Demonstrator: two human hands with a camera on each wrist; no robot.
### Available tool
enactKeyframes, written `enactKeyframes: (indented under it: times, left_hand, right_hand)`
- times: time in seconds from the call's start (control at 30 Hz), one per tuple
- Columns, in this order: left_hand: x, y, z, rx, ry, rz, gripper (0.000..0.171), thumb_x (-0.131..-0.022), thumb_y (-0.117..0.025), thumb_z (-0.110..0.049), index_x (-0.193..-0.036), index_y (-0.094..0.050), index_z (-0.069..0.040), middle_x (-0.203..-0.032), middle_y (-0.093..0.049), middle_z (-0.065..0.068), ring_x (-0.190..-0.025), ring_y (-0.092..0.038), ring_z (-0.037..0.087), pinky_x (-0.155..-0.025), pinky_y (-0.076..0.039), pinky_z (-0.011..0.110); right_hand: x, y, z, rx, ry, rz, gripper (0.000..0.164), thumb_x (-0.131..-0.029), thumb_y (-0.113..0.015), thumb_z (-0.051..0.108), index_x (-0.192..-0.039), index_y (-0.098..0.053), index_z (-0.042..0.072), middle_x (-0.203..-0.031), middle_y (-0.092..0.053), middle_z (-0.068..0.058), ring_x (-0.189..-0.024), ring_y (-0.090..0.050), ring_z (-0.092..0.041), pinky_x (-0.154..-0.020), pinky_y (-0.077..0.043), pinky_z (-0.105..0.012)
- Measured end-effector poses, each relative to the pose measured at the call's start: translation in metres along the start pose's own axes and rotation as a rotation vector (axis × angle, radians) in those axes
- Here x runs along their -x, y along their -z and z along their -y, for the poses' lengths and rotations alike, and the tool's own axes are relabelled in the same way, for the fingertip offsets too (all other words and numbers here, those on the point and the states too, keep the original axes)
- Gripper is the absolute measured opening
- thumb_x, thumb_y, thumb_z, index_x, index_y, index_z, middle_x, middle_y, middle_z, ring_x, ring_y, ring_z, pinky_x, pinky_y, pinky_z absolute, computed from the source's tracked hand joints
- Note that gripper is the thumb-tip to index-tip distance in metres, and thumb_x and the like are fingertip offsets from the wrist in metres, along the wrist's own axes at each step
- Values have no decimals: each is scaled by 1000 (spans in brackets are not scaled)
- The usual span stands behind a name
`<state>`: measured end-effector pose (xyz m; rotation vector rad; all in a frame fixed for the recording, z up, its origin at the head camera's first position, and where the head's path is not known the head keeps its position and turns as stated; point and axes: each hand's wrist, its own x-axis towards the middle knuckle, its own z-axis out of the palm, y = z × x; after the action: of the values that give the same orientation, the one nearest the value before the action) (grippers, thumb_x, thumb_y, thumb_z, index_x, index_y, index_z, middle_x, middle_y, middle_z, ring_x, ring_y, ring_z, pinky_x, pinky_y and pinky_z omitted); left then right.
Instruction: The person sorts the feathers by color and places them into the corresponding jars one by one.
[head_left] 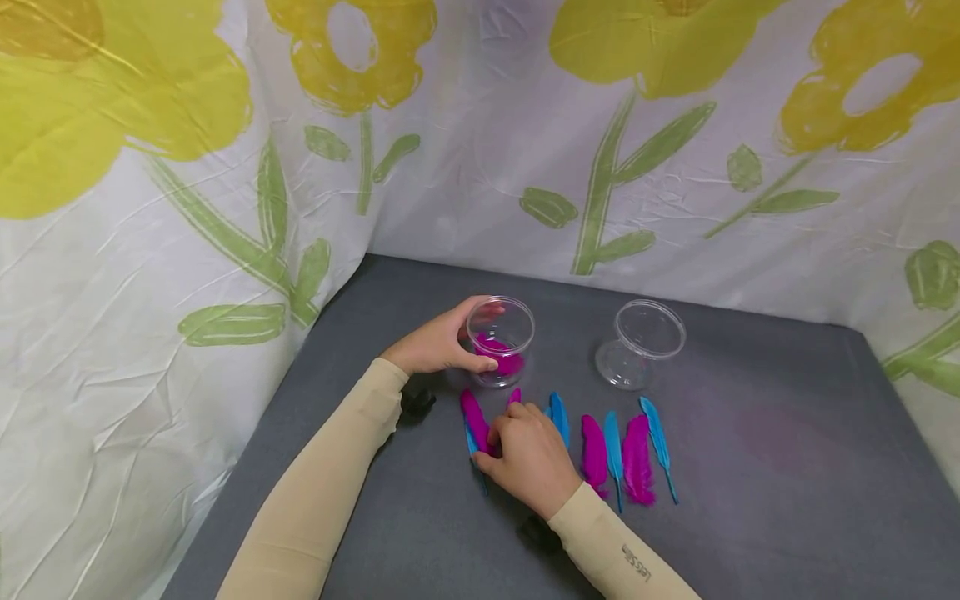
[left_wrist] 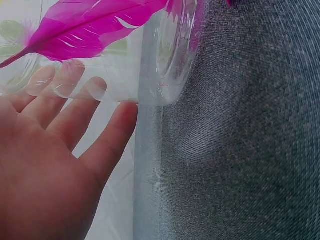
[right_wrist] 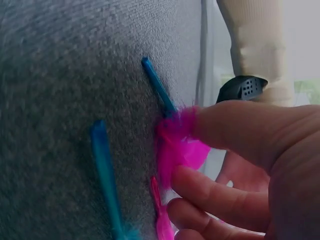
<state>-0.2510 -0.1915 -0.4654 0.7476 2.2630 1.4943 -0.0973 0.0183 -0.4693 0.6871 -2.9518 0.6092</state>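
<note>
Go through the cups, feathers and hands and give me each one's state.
Left cup: upright, uncovered, pink feather inside
Right cup: upright, uncovered, no feather inside
Left hand: gripping left cup
Right hand: pinching another pink feather
Blue feathers: lying on table
Other pink feathers: lying there too

Feathers run from 6 to 4 o'clock in the head view; we log two solid colours, magenta feathers [head_left: 638, 458] and bright blue feathers [head_left: 658, 446]. We note more magenta through the clear cup [head_left: 533, 332] near 6; second clear cup [head_left: 684, 332] between 3 and 4. Tablecloth [head_left: 787, 533] grey, faint reddish blush toward 4. Backdrop [head_left: 465, 208] at 12: white, printed with brushy yellow flowers [head_left: 626, 50] at 10, 11, 1 and 2, green stems and leaves [head_left: 667, 143]. Sleeves [head_left: 300, 517] beige, dark lettering on the one at 5.
</note>
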Motion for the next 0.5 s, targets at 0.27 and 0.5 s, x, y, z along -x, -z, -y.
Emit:
enactKeyframes:
  times: [0.27, 0.5]
  left_hand:
    - [1, 0, -2, -13, 16, -7, 98, -85, -93, -34, -165, -37, -21, -168, -48, 4, -153, -45, 20, -125, -41, 59]
    - [1, 0, -1, -26, 16, -9, 98, -85, -92, -35, -165, -37, -22, -168, -48, 3, -152, -45, 19, -124, -42, 59]
  right_hand:
    - [2, 0, 1, -1, 14, -38, 28, -84, -91, 30, -65, -72, 20, -72, -58, 6, -68, -47, -9, -62, -42, -25]
    - [3, 7, 0, 5, -11, -71, 21, -81, -94, 29, -74, -78, 18, -75, -63, 5, -69, -50, -9, -61, -45, -23]
